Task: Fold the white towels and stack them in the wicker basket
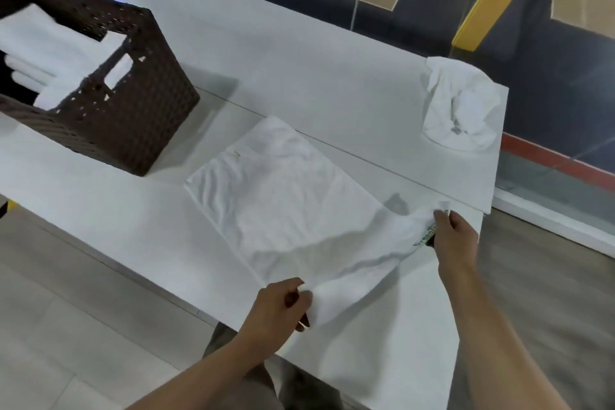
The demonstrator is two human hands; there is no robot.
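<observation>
A white towel lies spread across the middle of the white bench, its near edge lifted off the surface. The left hand pinches the near corner between curled fingers, while the right hand grips the opposite near corner, beside a printed label. A crumpled towel sits at the bench's far right end. At far left, a dark wicker basket holds folded towels, stacked.
</observation>
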